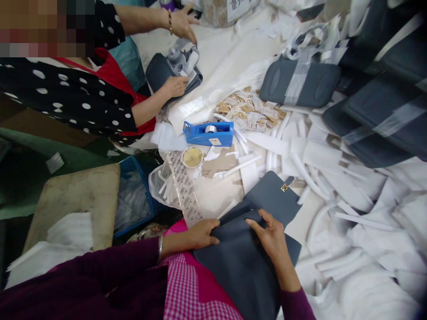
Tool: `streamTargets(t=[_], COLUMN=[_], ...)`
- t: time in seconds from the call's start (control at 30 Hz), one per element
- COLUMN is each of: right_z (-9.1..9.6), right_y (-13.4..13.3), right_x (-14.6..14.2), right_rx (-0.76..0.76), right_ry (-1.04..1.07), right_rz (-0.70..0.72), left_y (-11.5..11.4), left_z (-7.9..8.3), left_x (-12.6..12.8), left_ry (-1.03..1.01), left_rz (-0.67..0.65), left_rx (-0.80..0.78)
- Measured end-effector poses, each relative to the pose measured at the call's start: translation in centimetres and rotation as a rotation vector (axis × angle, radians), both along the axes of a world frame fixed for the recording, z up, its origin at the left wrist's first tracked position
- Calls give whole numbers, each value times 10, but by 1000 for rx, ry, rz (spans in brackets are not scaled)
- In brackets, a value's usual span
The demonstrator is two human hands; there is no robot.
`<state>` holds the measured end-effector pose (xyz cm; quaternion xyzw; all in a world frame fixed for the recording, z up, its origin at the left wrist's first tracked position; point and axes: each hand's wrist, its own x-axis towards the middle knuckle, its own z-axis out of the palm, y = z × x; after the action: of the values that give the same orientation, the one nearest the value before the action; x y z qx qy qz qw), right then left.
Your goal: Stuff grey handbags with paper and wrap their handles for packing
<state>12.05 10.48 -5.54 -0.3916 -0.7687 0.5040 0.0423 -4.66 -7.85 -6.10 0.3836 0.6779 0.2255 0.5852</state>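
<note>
A dark blue-grey handbag (240, 262) lies across my lap and the table edge. Its flap (270, 193) is folded back on the table, with a gold clasp (284, 187) showing. My left hand (204, 233) grips the bag's left edge near the opening, thumb on top and fingers partly hidden beneath. At the upper edge of the opening, my right hand (271, 233) holds the bag's rim between thumb and fingers. The bag's inside is hidden from view.
A blue tape dispenser (213, 134), a round tin (192, 157) and a heap of tags (251, 109) lie beyond the bag. White padding strips (316, 178) and wrapped bags (300, 82) cover the right. A co-worker's hand (176, 86) holds another bag (158, 73).
</note>
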Motion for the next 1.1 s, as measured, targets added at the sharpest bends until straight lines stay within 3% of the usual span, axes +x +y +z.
streamTargets(t=[0.13, 0.3, 0.4, 0.53, 0.6, 0.7, 0.77, 0.9, 1.1], right_z=[-23, -45, -43, -21, -4, 19, 28, 24, -7], right_y=[0, 9, 11, 14, 14, -1, -18, -52, -64], right_x=[-8, -27, -37, -31, -12, 31, 56, 72, 59], right_rx=[28, 122, 100, 79, 210, 453, 425, 259, 403], right_ry=[17, -19, -49, 43, 117, 12, -73, -36, -210], right_rz=[-89, -9, -10, 7, -98, -525, -726, -725, -660], left_y=[7, 30, 55, 83, 88, 88, 86, 83, 78], left_z=[-8, -3, -1, -10, -16, -22, -24, -26, -34], left_x=[-6, -9, -3, 7, 9, 7, 6, 8, 8], left_ry=[33, 120, 239, 323, 330, 302, 309, 355, 421], left_rz=[-15, -115, -37, 82, 97, 116, 118, 113, 83], left_rx=[-61, -106, -9, 40, 52, 104, 125, 135, 184])
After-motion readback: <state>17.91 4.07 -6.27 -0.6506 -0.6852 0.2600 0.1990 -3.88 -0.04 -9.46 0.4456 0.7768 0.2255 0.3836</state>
